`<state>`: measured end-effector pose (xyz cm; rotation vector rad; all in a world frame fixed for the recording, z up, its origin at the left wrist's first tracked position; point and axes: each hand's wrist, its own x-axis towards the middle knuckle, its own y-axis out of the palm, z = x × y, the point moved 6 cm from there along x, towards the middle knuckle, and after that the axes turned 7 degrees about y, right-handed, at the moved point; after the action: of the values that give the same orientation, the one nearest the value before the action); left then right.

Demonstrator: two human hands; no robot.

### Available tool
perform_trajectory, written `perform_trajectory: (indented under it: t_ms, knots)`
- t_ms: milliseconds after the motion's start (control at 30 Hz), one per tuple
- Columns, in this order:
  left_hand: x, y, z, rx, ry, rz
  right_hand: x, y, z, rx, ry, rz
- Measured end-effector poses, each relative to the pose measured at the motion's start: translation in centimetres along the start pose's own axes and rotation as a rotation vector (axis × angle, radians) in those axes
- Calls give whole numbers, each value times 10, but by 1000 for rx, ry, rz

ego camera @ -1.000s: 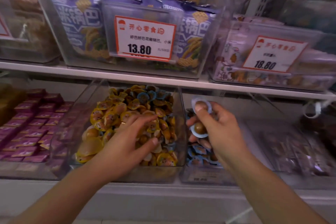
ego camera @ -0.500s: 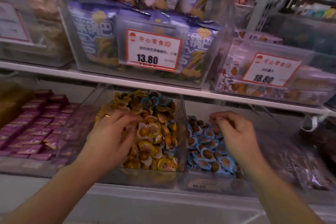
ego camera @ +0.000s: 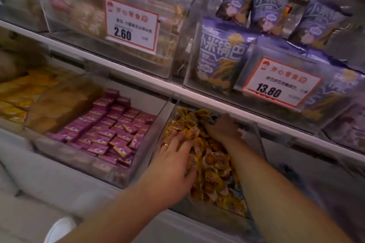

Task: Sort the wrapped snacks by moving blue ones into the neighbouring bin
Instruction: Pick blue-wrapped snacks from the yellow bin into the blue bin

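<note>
A clear bin on the lower shelf is heaped with yellow wrapped snacks. A few blue wrapped snacks show at the back of the heap. My left hand, with a ring on one finger, rests on the yellow pile with its fingers spread. My right hand reaches deep into the back of the same bin, right beside the blue ones; its fingertips are buried in the pile. The neighbouring bin to the right is dark and blurred, partly behind my right forearm.
Left of the yellow bin stands a bin of magenta packets, and yellow packets lie further left. The white shelf edge overhangs the bins. Above it are purple snack bags and price tags.
My right hand left the blue bin on the right and moved into the back of the yellow bin. The left hand stayed on the yellow pile. The view swung left.
</note>
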<state>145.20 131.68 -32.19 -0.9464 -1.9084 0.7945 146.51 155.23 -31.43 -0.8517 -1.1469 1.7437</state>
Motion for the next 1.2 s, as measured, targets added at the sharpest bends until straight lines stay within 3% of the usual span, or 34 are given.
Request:
perform_trajectory:
  t_ms: [133, 333, 400, 533, 633, 733, 867, 933, 1067, 1200]
  knots:
    - [3, 1, 0, -14, -11, 13, -4, 4, 11, 18, -215, -10]
    - [0, -2, -1, -50, -18, -2, 0, 0, 19, 1, -413, 153]
    - [0, -3, -2, -58, -10, -5, 4, 0, 26, -70, -438, 179]
    - [2, -9, -3, -163, -25, -46, 11, -3, 19, -100, -403, 52]
    - [4, -13, -5, -203, -16, -96, 6, -9, 8, 3, -392, 16]
    - [4, -19, -8, -226, 3, -153, 1, -14, -1, 122, -371, 97]
    - [5, -21, -8, -256, 10, -188, -10, -10, -16, 775, -132, 454]
    - [4, -19, -7, -241, 10, -190, -14, -12, -17, 880, -62, 452]
    - [3, -15, -7, -174, 19, -165, -1, -28, -20, 504, -140, 79]
    - [5, -12, -7, -76, 59, -162, 12, -22, -12, 241, -265, 64]
